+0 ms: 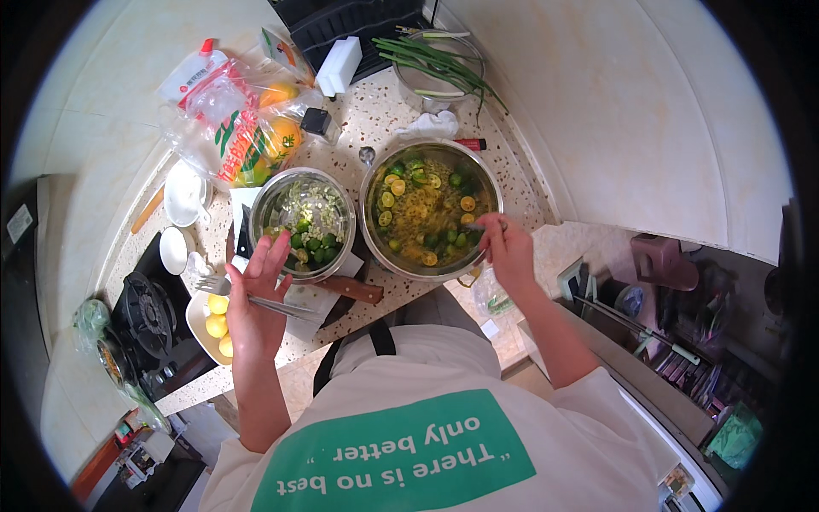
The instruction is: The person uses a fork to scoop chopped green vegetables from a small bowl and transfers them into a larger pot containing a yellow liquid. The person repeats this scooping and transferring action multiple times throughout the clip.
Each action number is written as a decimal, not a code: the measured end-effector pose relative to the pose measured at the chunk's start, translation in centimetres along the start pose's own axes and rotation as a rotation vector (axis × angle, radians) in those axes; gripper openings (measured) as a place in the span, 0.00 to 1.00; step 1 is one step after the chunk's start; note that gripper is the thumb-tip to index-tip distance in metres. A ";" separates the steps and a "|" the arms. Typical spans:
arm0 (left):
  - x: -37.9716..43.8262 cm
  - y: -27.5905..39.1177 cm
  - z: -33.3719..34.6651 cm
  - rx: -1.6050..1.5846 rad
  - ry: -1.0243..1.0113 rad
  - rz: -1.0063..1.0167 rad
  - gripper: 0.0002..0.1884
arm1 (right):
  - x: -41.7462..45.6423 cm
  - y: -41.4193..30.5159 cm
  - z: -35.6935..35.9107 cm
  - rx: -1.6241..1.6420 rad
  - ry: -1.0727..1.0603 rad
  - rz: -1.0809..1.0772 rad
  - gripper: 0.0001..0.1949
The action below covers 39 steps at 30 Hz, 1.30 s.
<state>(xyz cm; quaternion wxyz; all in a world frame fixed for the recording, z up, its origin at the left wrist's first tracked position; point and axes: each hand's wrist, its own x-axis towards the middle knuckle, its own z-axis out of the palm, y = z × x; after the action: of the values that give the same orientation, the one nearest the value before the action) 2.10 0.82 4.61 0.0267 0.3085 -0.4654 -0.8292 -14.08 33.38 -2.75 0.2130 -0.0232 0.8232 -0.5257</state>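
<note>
My right hand (505,246) grips a metal utensil whose far end dips into the large steel bowl (496,185). That bowl holds yellowish liquid with halved green citrus (397,187) and whole or squeezed green ones. Palm up, my left hand (259,294) holds a metal fork (281,308) across the palm, its tines pointing left, fingers spread near a smaller steel bowl (349,221). Chopped pale pieces (313,205) and small green citrus (312,244) lie in the smaller bowl. A wooden-handled knife (352,289) lies at its near side, its blade partly hidden.
A white dish (197,320) of yellow round items stands left, beside a gas hob (147,313). Farther back are a plastic bag (237,141) with orange fruit, white bowls (176,249), a dark-capped jar (318,123), and green onions (441,61) across a clear bowl. A wall rises behind.
</note>
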 end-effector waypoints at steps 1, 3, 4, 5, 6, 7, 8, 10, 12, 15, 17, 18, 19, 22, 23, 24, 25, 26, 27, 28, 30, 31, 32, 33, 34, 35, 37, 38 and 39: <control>0.0 0.0 0.0 0.000 -0.004 -0.003 0.39 | -0.8 0.1 0.5 0.091 -0.031 0.141 0.11; 0.0 -0.1 0.2 0.008 0.012 -0.010 0.39 | -2.3 -0.1 2.4 0.213 -0.055 0.075 0.11; 0.1 0.0 0.2 0.005 0.000 -0.006 0.39 | -2.6 -0.3 3.2 0.275 -0.064 0.077 0.11; 0.1 0.0 0.3 0.004 0.000 -0.006 0.39 | -2.4 -0.5 3.7 0.278 -0.043 0.003 0.11; 0.1 0.1 0.3 0.010 0.016 -0.010 0.39 | -1.9 -0.7 4.1 0.284 -0.024 -0.053 0.11; 0.1 0.2 0.4 0.010 -0.006 0.001 0.39 | -1.3 -1.0 4.2 0.305 -0.011 -0.110 0.11; 0.1 0.2 0.5 0.014 -0.014 0.007 0.39 | -0.1 -1.2 3.9 0.170 0.009 -0.194 0.10; 0.1 0.3 0.7 0.022 -0.021 0.009 0.39 | 2.9 -1.4 2.7 -0.053 0.039 -0.502 0.09; 0.1 0.3 0.8 0.035 -0.011 0.008 0.40 | 4.7 -1.4 1.3 -0.206 0.026 -0.653 0.09; 0.1 0.3 0.9 0.034 -0.010 0.006 0.40 | 5.0 -1.0 -0.6 -0.294 -0.038 -0.539 0.09; 0.1 0.2 0.8 0.026 -0.010 0.005 0.40 | 3.1 -0.4 -1.4 -0.268 -0.066 -0.343 0.09; 0.1 0.2 0.8 0.029 0.009 0.002 0.41 | 2.1 -0.2 -1.7 -0.268 -0.072 -0.277 0.10; 0.1 0.2 0.7 0.019 -0.002 0.004 0.41 | 1.1 0.1 -1.7 -0.242 -0.088 -0.225 0.10; 0.1 0.1 0.6 0.012 0.002 -0.001 0.40 | -1.3 0.5 -0.3 -0.087 -0.165 -0.074 0.10; 0.1 0.1 0.5 0.013 0.002 -0.003 0.40 | -1.8 0.5 0.5 -0.049 -0.194 0.029 0.10; 0.2 0.1 0.5 0.020 0.018 -0.009 0.39 | -2.0 0.4 1.4 0.018 -0.204 0.013 0.11; 0.2 0.1 0.5 0.014 -0.004 -0.003 0.39 | -1.9 0.3 2.0 0.095 -0.193 -0.042 0.11; 0.3 0.1 0.5 0.014 -0.010 -0.001 0.39 | -1.7 0.1 2.4 0.140 -0.186 -0.026 0.11; 0.3 0.1 0.5 0.020 -0.003 -0.002 0.38 | -1.3 -0.2 2.6 0.204 -0.185 -0.018 0.11; 0.2 0.2 0.5 0.018 -0.024 0.004 0.38 | -0.6 -0.4 2.5 0.163 -0.163 -0.037 0.10; 0.2 0.3 0.5 0.030 -0.033 0.013 0.37 | 1.4 -0.8 2.0 0.038 -0.042 -0.236 0.10; 0.3 0.3 0.5 0.024 -0.043 0.010 0.37 | 2.5 -0.9 1.6 0.004 0.007 -0.341 0.10; 0.3 0.3 0.5 0.022 -0.044 0.009 0.37 | 3.6 -1.0 1.1 -0.065 0.046 -0.390 0.10; 0.3 0.3 0.5 0.024 -0.028 0.004 0.37 | 4.5 -1.0 0.4 -0.117 0.074 -0.434 0.09; 0.3 0.2 0.5 0.019 -0.043 0.005 0.37 | 4.9 -1.0 -0.3 -0.168 0.107 -0.450 0.09; 0.3 0.2 0.4 0.019 -0.041 0.003 0.37 | 4.9 -0.8 -0.9 -0.196 0.097 -0.447 0.09; 0.3 0.2 0.3 0.019 -0.032 0.000 0.37 | 4.0 -0.4 -2.3 -0.252 0.086 -0.380 0.09; 0.3 0.2 0.2 0.018 -0.026 -0.001 0.38 | 3.3 -0.2 -3.1 -0.267 0.093 -0.340 0.09; 0.3 0.2 0.1 0.018 -0.008 -0.001 0.38 | 2.4 0.1 -3.7 -0.282 0.100 -0.300 0.10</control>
<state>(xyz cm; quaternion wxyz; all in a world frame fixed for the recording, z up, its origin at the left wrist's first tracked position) 1.80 0.69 4.66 0.0213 0.3055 -0.4727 -0.8263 -17.68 35.97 -2.27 0.0857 -0.1492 0.8855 -0.4315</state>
